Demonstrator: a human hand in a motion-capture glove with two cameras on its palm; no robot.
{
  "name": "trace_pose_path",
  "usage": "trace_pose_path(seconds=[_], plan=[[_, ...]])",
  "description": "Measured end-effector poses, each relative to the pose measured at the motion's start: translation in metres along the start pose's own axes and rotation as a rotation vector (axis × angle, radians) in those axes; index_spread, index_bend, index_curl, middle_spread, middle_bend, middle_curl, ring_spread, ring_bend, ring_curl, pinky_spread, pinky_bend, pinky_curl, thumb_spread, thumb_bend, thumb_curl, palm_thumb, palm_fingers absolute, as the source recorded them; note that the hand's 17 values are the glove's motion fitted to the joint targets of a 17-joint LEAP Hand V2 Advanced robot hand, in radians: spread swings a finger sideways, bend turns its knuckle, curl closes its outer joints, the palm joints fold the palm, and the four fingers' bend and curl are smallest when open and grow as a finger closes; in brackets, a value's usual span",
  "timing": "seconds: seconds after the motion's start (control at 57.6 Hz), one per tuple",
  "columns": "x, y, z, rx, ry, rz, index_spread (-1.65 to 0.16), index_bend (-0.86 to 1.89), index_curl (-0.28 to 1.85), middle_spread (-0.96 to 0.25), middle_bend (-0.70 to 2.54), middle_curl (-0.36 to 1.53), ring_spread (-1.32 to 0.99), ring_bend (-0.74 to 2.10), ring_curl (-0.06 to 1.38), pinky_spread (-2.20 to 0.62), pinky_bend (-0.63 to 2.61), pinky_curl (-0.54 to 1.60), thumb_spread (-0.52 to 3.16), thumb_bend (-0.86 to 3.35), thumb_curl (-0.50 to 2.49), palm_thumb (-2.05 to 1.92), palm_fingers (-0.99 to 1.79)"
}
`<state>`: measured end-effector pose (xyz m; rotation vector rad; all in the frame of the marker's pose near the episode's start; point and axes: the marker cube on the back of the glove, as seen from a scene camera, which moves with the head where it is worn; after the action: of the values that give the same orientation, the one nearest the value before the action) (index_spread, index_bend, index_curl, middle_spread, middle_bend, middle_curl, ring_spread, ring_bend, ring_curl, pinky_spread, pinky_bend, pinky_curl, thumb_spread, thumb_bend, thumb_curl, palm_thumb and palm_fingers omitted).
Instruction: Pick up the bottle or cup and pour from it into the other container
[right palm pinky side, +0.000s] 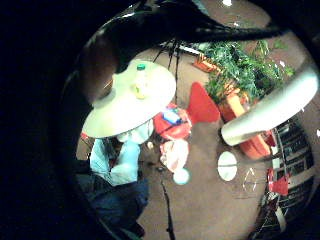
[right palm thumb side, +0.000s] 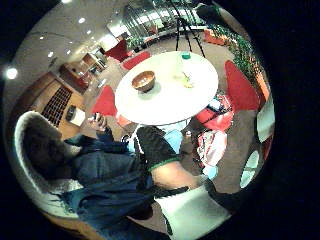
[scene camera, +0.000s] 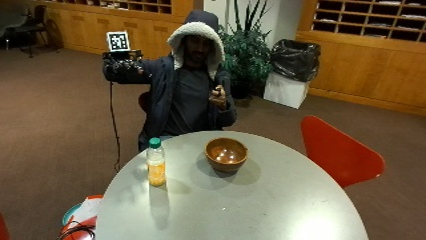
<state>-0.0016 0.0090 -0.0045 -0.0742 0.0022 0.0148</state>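
A clear bottle (scene camera: 155, 162) with a green cap and orange liquid in its lower part stands upright on the left of the round white table (scene camera: 266, 210). A brown wooden bowl (scene camera: 225, 154) sits a short way to its right, near the table's middle. The seated person holds my gloved right hand (scene camera: 124, 65) raised at shoulder height, well behind and above the table, fingers loosely hanging and holding nothing. Both palm views look down from afar on the bottle (right palm pinky side: 141, 80) (right palm thumb side: 186, 67); the thumb side view also shows the bowl (right palm thumb side: 144, 80). The bare left hand (scene camera: 217, 95) is held at chest height.
A red chair (scene camera: 336, 152) stands at the table's right side. Red bags (scene camera: 83, 220) lie on the floor by the table's left edge. Behind the person are a potted plant (scene camera: 246, 55) and a bin with a black bag (scene camera: 293, 70).
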Motion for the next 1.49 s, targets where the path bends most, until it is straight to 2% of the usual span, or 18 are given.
trace_pose_path(seconds=[0.069, 0.26, 0.33, 0.364, 0.451, 0.538, 0.573, 0.625, 0.677, 0.815, 0.937, 0.972, 1.041, 1.11, 1.163, 1.336, 1.423, 1.492], plan=[[-0.005, 0.016, -0.007, -0.147, 0.005, 0.038, -0.26, 0.25, 0.14, -0.02, 0.33, 0.11, 0.09, 0.23, 0.08, 0.22, 0.28, 0.1, 0.58, 0.13, 0.11, 0.29, 0.49], [-0.012, -0.011, 0.001, -0.032, 0.06, -0.006, -0.36, 0.19, 0.23, -0.03, 0.31, 0.2, 0.14, 0.21, 0.14, 0.32, 0.25, 0.18, 0.86, 0.05, 0.2, 0.33, 0.48], [-0.023, 0.001, -0.008, -0.194, 0.064, 0.122, -0.37, 0.18, 0.25, -0.03, 0.3, 0.22, 0.15, 0.2, 0.16, 0.33, 0.23, 0.2, 0.9, 0.02, 0.23, 0.34, 0.48], [-0.025, 0.004, -0.01, -0.24, 0.064, 0.139, -0.37, 0.18, 0.26, -0.03, 0.3, 0.22, 0.15, 0.2, 0.16, 0.34, 0.23, 0.2, 0.91, 0.01, 0.24, 0.34, 0.48], [-0.021, -0.019, 0.003, -0.072, 0.074, 0.014, -0.38, 0.17, 0.27, -0.03, 0.29, 0.24, 0.16, 0.19, 0.17, 0.35, 0.22, 0.22, 0.93, -0.02, 0.26, 0.35, 0.48], [-0.022, -0.033, 0.014, 0.025, 0.079, 0.037, -0.39, 0.17, 0.28, -0.03, 0.28, 0.26, 0.16, 0.19, 0.18, 0.35, 0.21, 0.24, 0.94, -0.03, 0.28, 0.35, 0.47], [-0.024, -0.032, 0.018, 0.005, 0.079, 0.07, -0.39, 0.17, 0.29, -0.03, 0.27, 0.26, 0.16, 0.19, 0.19, 0.35, 0.21, 0.25, 0.95, -0.03, 0.29, 0.35, 0.47], [-0.029, -0.026, 0.023, -0.131, 0.063, 0.142, -0.39, 0.16, 0.29, -0.03, 0.27, 0.27, 0.16, 0.19, 0.19, 0.35, 0.2, 0.26, 0.95, -0.03, 0.3, 0.35, 0.47], [-0.028, -0.031, 0.039, -0.203, 0.037, 0.116, -0.39, 0.16, 0.29, -0.02, 0.27, 0.28, 0.17, 0.19, 0.2, 0.35, 0.2, 0.26, 0.95, -0.03, 0.31, 0.35, 0.47], [-0.022, -0.072, 0.093, -0.129, 0.025, 0.187, -0.39, 0.13, 0.28, -0.01, 0.27, 0.3, 0.17, 0.19, 0.21, 0.36, 0.22, 0.29, 0.94, -0.03, 0.32, 0.34, 0.43], [-0.005, -0.097, 0.126, -0.136, -0.011, 0.039, -0.38, 0.14, 0.28, 0.01, 0.28, 0.31, 0.18, 0.19, 0.21, 0.36, 0.24, 0.31, 0.94, -0.03, 0.33, 0.34, 0.4], [0.001, -0.109, 0.135, -0.091, -0.017, 0.02, -0.38, 0.14, 0.28, 0.02, 0.28, 0.31, 0.18, 0.19, 0.21, 0.36, 0.24, 0.31, 0.94, -0.03, 0.34, 0.34, 0.4], [0.009, -0.13, 0.158, 0.001, -0.029, 0.095, -0.37, 0.14, 0.27, 0.03, 0.28, 0.32, 0.19, 0.18, 0.21, 0.36, 0.25, 0.32, 0.93, -0.03, 0.34, 0.34, 0.38], [0.017, -0.137, 0.178, -0.038, -0.055, 0.158, -0.37, 0.14, 0.27, 0.03, 0.28, 0.32, 0.19, 0.18, 0.21, 0.37, 0.26, 0.33, 0.93, -0.03, 0.34, 0.34, 0.37], [0.025, -0.147, 0.196, -0.04, -0.085, 0.113, -0.36, 0.14, 0.27, 0.04, 0.28, 0.33, 0.2, 0.18, 0.21, 0.37, 0.26, 0.33, 0.93, -0.03, 0.35, 0.34, 0.36], [0.03, -0.184, 0.254, -0.122, -0.213, 0.268, -0.32, 0.12, 0.26, 0.07, 0.28, 0.33, 0.2, 0.19, 0.22, 0.37, 0.3, 0.35, 0.91, -0.03, 0.35, 0.35, 0.3], [0.033, -0.205, 0.287, -0.034, -0.267, 0.208, -0.3, 0.11, 0.25, 0.08, 0.28, 0.33, 0.21, 0.2, 0.22, 0.37, 0.34, 0.36, 0.9, -0.03, 0.35, 0.36, 0.27], [0.028, -0.211, 0.308, -0.124, -0.347, 0.3, -0.29, 0.09, 0.23, 0.09, 0.27, 0.33, 0.22, 0.2, 0.23, 0.38, 0.39, 0.37, 0.89, -0.03, 0.36, 0.37, 0.25]])
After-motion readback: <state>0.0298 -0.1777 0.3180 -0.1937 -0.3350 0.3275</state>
